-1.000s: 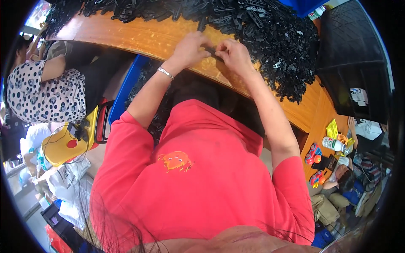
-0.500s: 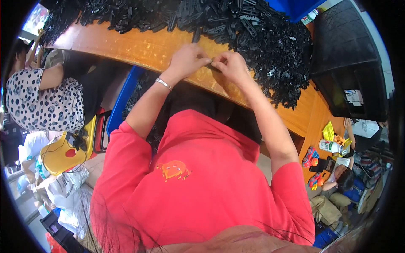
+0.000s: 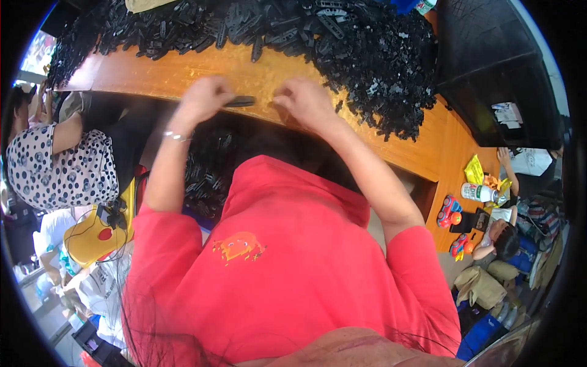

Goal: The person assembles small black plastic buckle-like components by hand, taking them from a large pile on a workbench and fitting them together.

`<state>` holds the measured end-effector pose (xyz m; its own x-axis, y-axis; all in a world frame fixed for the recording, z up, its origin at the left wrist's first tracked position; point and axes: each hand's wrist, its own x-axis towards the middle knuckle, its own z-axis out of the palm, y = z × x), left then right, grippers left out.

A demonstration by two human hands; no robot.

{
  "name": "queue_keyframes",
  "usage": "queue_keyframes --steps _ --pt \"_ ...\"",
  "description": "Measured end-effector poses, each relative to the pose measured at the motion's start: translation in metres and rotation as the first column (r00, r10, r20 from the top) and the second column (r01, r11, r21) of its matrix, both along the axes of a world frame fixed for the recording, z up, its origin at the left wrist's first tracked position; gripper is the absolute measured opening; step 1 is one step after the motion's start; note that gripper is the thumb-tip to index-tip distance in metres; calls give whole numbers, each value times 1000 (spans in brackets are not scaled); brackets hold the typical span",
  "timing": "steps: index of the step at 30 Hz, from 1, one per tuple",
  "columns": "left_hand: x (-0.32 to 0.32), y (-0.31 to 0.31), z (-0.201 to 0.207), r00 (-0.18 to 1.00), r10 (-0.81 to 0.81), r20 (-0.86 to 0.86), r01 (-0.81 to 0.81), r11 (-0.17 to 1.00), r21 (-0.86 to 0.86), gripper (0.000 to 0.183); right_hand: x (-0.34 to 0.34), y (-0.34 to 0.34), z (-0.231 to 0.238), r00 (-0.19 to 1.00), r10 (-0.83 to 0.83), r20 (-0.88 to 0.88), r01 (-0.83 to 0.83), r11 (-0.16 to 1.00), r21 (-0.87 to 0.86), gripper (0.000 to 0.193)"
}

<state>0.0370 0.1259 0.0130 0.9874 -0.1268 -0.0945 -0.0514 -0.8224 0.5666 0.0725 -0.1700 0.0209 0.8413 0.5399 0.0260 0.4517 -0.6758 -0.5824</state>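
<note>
My left hand [image 3: 208, 100] is closed on a slim black plastic piece [image 3: 241, 101], which sticks out past the fingertips toward the right, over the front edge of the wooden table [image 3: 183, 70]. My right hand [image 3: 304, 104] is apart from it, above the table edge. Its fingers are bent and smeared by motion, so I cannot see whether anything is between them. Beyond both hands lies a heap of long black plastic pieces [image 3: 244, 21]. A pile of smaller black parts [image 3: 385, 79] spreads to the right of my right hand.
A large black crate [image 3: 498, 79] stands at the right. A side table holds a white bottle [image 3: 478, 192] and a toy car [image 3: 449, 211]. More black pieces [image 3: 208, 168] lie below the table edge. One person [image 3: 64, 162] sits at the left, another [image 3: 504, 235] at the right.
My hands were together at the table edge and have come apart. The left moved left with the black piece; the right shifted slightly left. The view has tilted a little.
</note>
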Motion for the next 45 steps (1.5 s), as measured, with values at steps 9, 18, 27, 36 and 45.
queue_keyframes --steps 9,18,27,36,45 --pt "56 -47 -23 786 234 573 -230 970 -79 47 22 -69 -6 939 -35 343 111 972 -205 19" --pt "67 -61 -43 859 246 450 -216 969 -118 32 25 -53 -5 953 13 303 36 987 -154 17" --pt "34 -68 -24 900 118 420 -136 991 12 22 22 -5 -9 958 -37 283 -32 971 237 26" --pt "29 -79 -31 912 66 405 -19 993 -120 24 32 4 -21 943 -49 330 -56 952 301 21" --pt "27 -87 -32 893 11 450 46 992 -114 29 35 -7 -31 930 -9 367 -119 939 323 18"
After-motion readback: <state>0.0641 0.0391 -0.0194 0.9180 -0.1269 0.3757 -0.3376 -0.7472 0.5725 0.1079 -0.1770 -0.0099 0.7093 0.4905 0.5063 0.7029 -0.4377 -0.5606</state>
